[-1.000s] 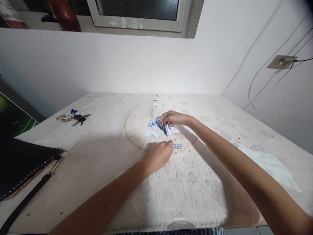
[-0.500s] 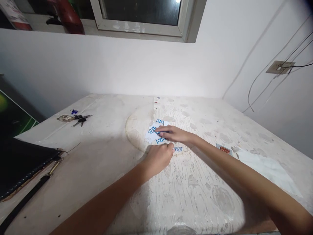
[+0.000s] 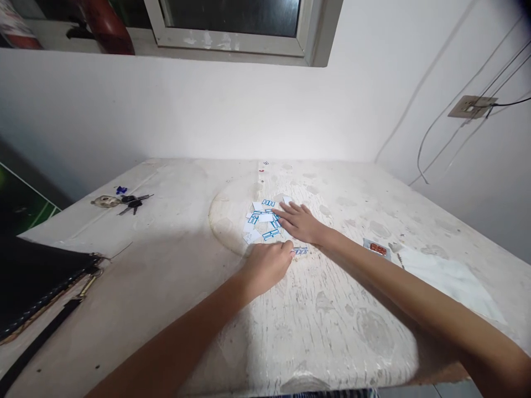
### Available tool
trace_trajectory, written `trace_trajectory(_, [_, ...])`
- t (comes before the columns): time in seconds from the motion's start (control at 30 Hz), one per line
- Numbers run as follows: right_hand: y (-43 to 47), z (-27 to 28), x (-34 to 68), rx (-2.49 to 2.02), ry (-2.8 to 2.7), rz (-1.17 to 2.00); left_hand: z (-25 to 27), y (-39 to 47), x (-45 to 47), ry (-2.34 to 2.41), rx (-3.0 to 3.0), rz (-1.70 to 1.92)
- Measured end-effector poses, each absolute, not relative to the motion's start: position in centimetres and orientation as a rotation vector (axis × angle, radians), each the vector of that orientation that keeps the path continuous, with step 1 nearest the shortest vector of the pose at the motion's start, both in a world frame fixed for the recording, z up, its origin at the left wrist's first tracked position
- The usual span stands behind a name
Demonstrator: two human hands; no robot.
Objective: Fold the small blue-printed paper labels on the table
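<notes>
Several small white paper pieces [image 3: 251, 236] with blue outlined rectangles lie in a loose, overlapping heap mid-table. Over the heap's right edge my right hand [image 3: 302, 222] lies with its fingers spread, the tips touching the pieces. My left hand [image 3: 269, 266] is closed just in front of the heap. A paper piece with blue markings [image 3: 300, 251] sticks out from between its thumb and fingers, low over the tabletop. The rest of that piece is hidden by the hand.
Keys [image 3: 131, 203] and a small blue item [image 3: 121, 190] lie at the left. A black bag [image 3: 41, 282] with a strap covers the left edge. To the right are a blister pack [image 3: 377, 249] and a white sheet [image 3: 450, 282]. A wall socket [image 3: 472, 106] has hanging wires.
My right hand has shifted slightly right and its fingers have spread, so more of the paper heap shows. The pieces lie more scattered. My left hand keeps its hold.
</notes>
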State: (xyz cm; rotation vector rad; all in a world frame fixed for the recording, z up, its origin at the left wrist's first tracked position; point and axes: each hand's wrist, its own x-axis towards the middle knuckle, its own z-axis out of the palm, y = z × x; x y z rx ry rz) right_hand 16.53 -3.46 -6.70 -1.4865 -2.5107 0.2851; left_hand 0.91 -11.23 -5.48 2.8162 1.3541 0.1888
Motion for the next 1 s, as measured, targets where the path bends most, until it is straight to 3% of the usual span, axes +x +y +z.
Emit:
trace_trajectory(0.07, [-3.8,-6.6,16.8,-1.574,-2.506,0.278,-5.5,-11.2,1.0,1.352,2.813,0.18])
trace_trajectory(0.2, [-4.4,-6.2,16.8,-1.212,-2.767,0.363,-5.5,-11.2,1.0,1.376,2.82,0.147])
trace_trajectory(0.37, [-4.1,-6.4,16.9,-1.603,-2.546,0.289,-5.6,-11.2,1.0,1.36,2.794,0.162])
trace_trajectory(0.53, [-4.5,-6.3,17.5,-1.255,-2.774,0.395,-6.1,-11.0,1.0,1.373,2.84,0.187])
trace_trajectory(0.67, [-4.4,-6.3,17.4,-1.565,-2.609,0.351,-6.1,-10.9,1.1,1.359,2.832,0.191])
trace_trajectory(0.8, [-4.2,-6.2,17.0,-1.28,-2.78,0.381,-6.1,-10.9,1.1,1.389,2.843,0.181])
trace_trajectory(0.93, [-3.9,-6.2,16.6,-1.552,-2.605,0.339,-6.0,-11.1,1.1,1.349,2.833,0.2])
trace_trajectory(1.0, [-3.8,-6.3,16.4,-1.431,-2.684,0.352,-6.0,-11.0,1.1,1.366,2.843,0.184])
